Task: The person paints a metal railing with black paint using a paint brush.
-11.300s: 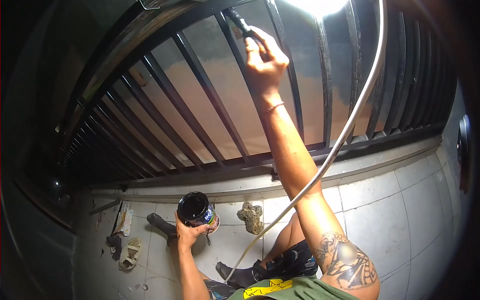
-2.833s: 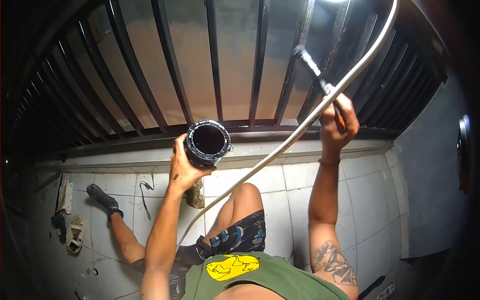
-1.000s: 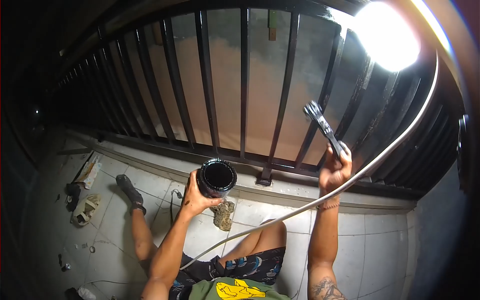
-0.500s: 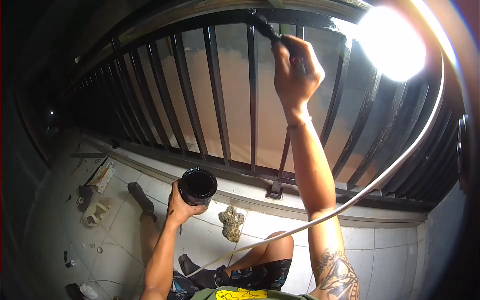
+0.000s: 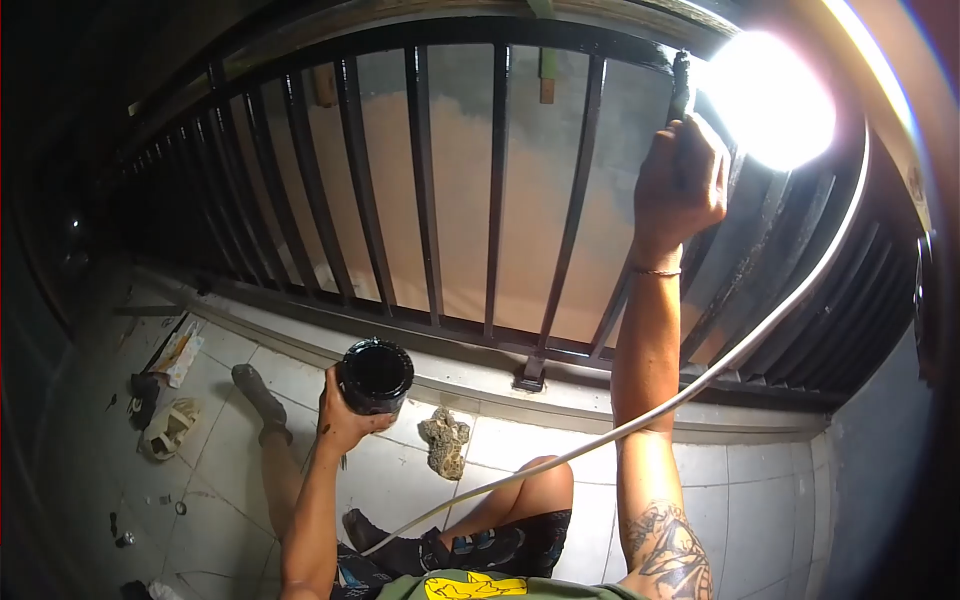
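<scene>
The right hand [image 5: 682, 185] has its grip clamped on a paintbrush [image 5: 681, 85], held up against the top of a black railing [image 5: 497, 200] beside a lamp [image 5: 770, 95]. The left hand [image 5: 345, 420] has its grip closed round an open paint can [image 5: 375, 375], low above the tiled floor [image 5: 760, 500].

Seated person painting a black railing [image 5: 497, 190] under a bright lamp [image 5: 770, 100]

The right hand [image 5: 682, 185] is raised and closed around a brush [image 5: 682, 85], whose tip meets the top of a bar just beside the lamp. The left hand [image 5: 345, 415] grips an open paint can [image 5: 375, 375], dark inside, held low over the tiled floor [image 5: 780, 500]. A white cable [image 5: 700, 385] curves down from the lamp across the right forearm to the lap. A crumpled rag [image 5: 443, 443] lies by the railing's base and a sandal [image 5: 168, 428] lies far left.
</scene>
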The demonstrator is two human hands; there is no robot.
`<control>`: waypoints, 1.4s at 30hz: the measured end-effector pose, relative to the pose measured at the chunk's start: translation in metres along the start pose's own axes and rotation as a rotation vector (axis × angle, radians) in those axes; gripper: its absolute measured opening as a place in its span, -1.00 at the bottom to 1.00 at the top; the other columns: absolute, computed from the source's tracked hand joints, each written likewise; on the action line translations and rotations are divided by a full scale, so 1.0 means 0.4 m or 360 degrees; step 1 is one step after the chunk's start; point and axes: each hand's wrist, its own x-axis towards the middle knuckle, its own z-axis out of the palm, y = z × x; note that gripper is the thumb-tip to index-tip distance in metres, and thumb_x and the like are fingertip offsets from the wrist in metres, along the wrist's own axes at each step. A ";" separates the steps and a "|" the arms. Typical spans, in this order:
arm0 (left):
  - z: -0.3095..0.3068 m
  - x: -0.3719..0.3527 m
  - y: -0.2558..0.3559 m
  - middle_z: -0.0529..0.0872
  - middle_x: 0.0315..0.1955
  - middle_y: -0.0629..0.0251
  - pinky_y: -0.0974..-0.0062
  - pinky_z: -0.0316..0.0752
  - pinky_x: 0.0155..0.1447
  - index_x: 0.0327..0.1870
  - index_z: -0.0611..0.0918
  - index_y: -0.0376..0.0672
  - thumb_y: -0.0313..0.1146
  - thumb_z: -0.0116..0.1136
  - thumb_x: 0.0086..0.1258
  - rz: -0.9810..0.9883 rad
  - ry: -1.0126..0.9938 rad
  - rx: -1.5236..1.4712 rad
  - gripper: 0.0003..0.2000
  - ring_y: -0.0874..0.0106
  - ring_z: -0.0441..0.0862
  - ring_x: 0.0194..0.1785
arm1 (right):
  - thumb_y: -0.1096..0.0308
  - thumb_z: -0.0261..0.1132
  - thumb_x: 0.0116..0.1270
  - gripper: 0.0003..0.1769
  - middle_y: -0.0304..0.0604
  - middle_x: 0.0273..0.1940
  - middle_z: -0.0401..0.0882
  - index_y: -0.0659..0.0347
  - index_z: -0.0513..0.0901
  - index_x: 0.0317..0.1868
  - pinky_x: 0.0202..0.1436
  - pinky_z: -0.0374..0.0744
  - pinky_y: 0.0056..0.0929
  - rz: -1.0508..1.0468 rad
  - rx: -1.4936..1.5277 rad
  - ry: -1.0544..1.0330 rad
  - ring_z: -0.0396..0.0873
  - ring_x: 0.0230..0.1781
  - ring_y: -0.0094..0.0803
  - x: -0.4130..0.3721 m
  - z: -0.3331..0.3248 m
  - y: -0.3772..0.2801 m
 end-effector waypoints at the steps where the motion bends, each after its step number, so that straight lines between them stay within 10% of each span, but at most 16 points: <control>1: -0.003 -0.001 0.005 0.62 -0.03 0.09 0.30 0.49 0.17 0.14 0.33 -0.20 -0.24 0.68 -0.35 -0.0020 0.0014 -0.0013 -0.07 0.19 0.61 0.05 | 0.59 0.34 0.12 -0.78 -0.10 -0.26 0.70 0.23 0.67 -0.19 -0.21 0.64 -0.40 -0.0047 -0.0009 -0.0066 0.68 -0.29 -0.26 -0.010 -0.002 0.007; 12: -0.033 -0.012 -0.018 0.61 -0.01 0.08 0.31 0.51 0.14 0.12 0.34 -0.22 -0.31 0.65 -0.36 -0.0119 0.0104 0.0072 -0.10 0.21 0.61 0.04 | 0.44 0.30 0.13 -0.80 -0.13 -0.22 0.61 0.13 0.57 -0.20 -0.12 0.64 -0.33 -0.0024 -0.0445 -0.0357 0.62 -0.18 -0.20 -0.009 0.069 0.018; 21: -0.030 -0.015 -0.017 0.60 -0.03 0.09 0.32 0.53 0.11 0.11 0.34 -0.22 -0.29 0.64 -0.34 -0.0079 0.0088 -0.0001 -0.12 0.22 0.62 0.03 | 0.48 0.35 0.02 -0.74 -0.06 -0.24 0.56 0.13 0.55 -0.23 -0.34 0.62 -0.31 -0.0145 0.0463 -0.0365 0.60 -0.34 -0.18 0.005 0.129 -0.138; 32: -0.041 -0.022 -0.026 0.60 -0.01 0.09 0.29 0.54 0.13 0.12 0.33 -0.21 -0.28 0.65 -0.34 -0.0089 0.0082 0.0037 -0.10 0.20 0.62 0.04 | 0.55 0.32 0.10 -0.79 -0.17 -0.38 0.63 0.14 0.63 -0.22 -0.29 0.64 -0.33 -0.0115 -0.0250 -0.0149 0.62 -0.36 -0.22 -0.017 0.035 0.033; 42: -0.049 -0.028 -0.003 0.62 0.00 0.10 0.32 0.50 0.20 0.16 0.33 -0.23 -0.32 0.60 -0.35 -0.0133 0.0149 0.0132 -0.09 0.22 0.62 0.08 | 0.57 0.35 0.10 -0.77 -0.07 -0.26 0.64 0.21 0.64 -0.19 -0.34 0.63 -0.45 -0.0095 0.0488 -0.0293 0.67 -0.39 -0.22 -0.054 0.087 -0.164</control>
